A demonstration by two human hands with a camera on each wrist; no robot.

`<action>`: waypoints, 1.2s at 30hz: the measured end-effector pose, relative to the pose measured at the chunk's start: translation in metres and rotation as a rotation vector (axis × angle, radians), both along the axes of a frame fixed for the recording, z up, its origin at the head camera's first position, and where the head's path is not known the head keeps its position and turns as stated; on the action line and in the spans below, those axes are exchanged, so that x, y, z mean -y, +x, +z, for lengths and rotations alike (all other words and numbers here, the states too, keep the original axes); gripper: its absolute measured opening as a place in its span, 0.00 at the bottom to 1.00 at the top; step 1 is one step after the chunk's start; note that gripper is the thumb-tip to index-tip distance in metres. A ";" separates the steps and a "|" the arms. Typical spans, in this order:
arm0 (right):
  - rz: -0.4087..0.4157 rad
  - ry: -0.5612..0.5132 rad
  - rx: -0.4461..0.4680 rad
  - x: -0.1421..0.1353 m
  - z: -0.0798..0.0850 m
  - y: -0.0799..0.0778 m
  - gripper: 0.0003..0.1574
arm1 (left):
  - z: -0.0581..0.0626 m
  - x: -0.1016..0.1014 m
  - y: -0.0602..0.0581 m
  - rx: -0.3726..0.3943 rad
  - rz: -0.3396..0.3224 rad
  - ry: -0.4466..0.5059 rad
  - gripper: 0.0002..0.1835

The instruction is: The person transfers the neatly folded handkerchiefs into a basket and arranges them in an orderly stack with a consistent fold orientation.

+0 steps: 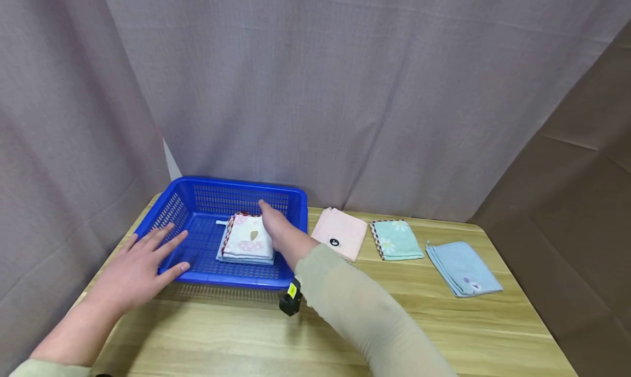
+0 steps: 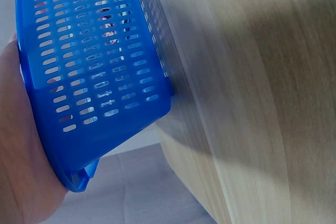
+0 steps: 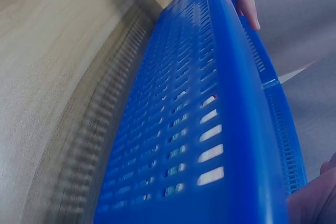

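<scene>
Inside the blue plastic basket is a small stack of folded cloths. On top is a white cloth with pink dotted patches and a red checked edge; pale blue fabric shows beneath it. My right hand reaches into the basket at the stack's right edge, thumb extended, its other fingers mostly hidden from the head view. With fingers spread and straight, my left hand rests on the basket's front left corner. The left wrist view shows that hand against the basket rim.
To the right of the basket, a pink folded cloth, a mint cloth with daisies and a light blue cloth lie in a row on the wooden table. Grey curtain hangs behind; brown fabric stands at the right.
</scene>
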State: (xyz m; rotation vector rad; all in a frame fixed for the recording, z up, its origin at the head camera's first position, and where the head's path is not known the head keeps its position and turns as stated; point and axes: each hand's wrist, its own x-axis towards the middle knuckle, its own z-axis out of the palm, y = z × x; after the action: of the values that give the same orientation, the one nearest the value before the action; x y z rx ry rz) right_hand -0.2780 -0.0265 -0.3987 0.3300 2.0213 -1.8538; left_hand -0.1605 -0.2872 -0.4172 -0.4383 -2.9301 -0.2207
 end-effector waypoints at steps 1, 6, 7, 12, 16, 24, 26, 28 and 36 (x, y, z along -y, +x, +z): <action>-0.001 -0.006 -0.004 0.000 0.000 0.000 0.45 | 0.000 0.000 0.000 -0.001 -0.001 -0.001 0.40; 0.008 -0.015 -0.021 -0.002 0.000 0.002 0.45 | 0.001 0.000 0.001 -0.009 -0.007 0.002 0.40; 0.013 -0.012 -0.023 -0.003 0.000 0.002 0.45 | 0.001 0.000 0.001 -0.012 -0.008 0.001 0.40; 0.047 0.054 -0.061 -0.006 0.003 0.003 0.45 | 0.001 0.000 0.002 -0.021 -0.008 0.009 0.39; 0.059 0.119 -0.097 -0.008 0.006 0.005 0.47 | 0.000 0.000 0.001 -0.026 -0.002 0.015 0.39; 0.138 0.370 -0.243 -0.008 0.008 0.015 0.43 | 0.000 0.001 0.002 -0.035 -0.014 0.013 0.39; 0.170 0.450 -0.290 -0.007 0.009 0.019 0.42 | 0.000 0.001 0.002 -0.037 -0.017 0.015 0.39; 0.204 0.519 -0.325 -0.007 0.010 0.023 0.42 | 0.000 0.001 0.001 -0.039 -0.018 0.015 0.39; 0.369 0.770 -0.464 -0.007 0.014 0.039 0.39 | -0.001 0.000 0.001 -0.034 -0.016 0.012 0.38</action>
State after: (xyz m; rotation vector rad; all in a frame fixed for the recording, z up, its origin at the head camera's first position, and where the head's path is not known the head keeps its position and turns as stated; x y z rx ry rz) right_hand -0.2391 -0.0196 -0.3851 -0.3011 2.8183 -0.9264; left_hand -0.1594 -0.2871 -0.4184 -0.4590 -2.8915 -0.2307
